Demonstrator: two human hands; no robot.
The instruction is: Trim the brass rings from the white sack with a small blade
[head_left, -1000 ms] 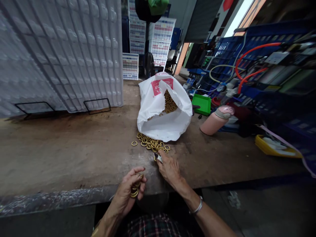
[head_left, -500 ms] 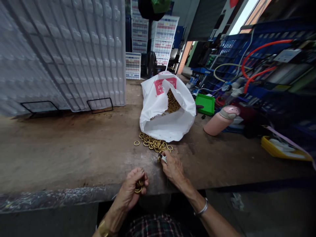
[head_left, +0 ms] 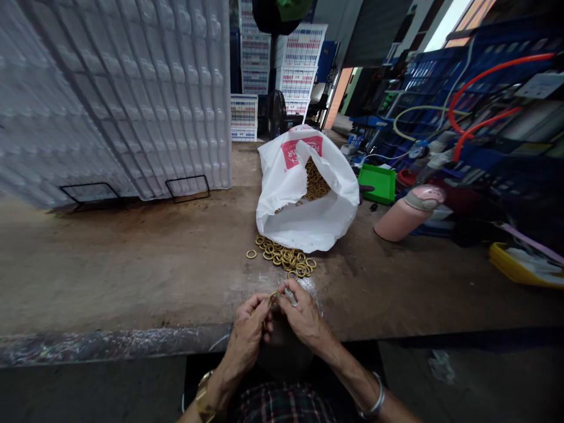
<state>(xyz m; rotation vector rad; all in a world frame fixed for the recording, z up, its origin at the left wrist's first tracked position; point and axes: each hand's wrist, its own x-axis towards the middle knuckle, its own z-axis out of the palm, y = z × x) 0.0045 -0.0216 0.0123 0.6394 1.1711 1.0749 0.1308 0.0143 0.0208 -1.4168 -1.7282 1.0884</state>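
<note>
My left hand (head_left: 247,332) is closed, pinching a brass-coloured ring (head_left: 274,294) at its fingertips. Whether more rings lie in its palm is hidden by the fingers. Meeting it just above the table's front edge, my right hand (head_left: 305,317) is closed on a small pale metallic tool (head_left: 290,296), most of it covered by the fingers. Its fingertips are at the ring's right side. Beyond the hands lies a loose pile of brass-coloured rings (head_left: 286,257), with a single ring (head_left: 251,254) apart on its left. Behind the pile a white sack (head_left: 308,229) gapes open, full of similar rings.
Clear ribbed plastic trays (head_left: 176,106) stand at the left in black wire holders (head_left: 189,188). To the right are a pink bottle (head_left: 408,214), a green tray (head_left: 378,183) and a yellow tray (head_left: 515,270). White crates (head_left: 296,82) are stacked behind the wooden table (head_left: 132,264).
My right hand has drawn back from the pile toward my left hand. My left hand has moved up, and a ring now shows between both hands' fingertips. The view has shifted slightly.
</note>
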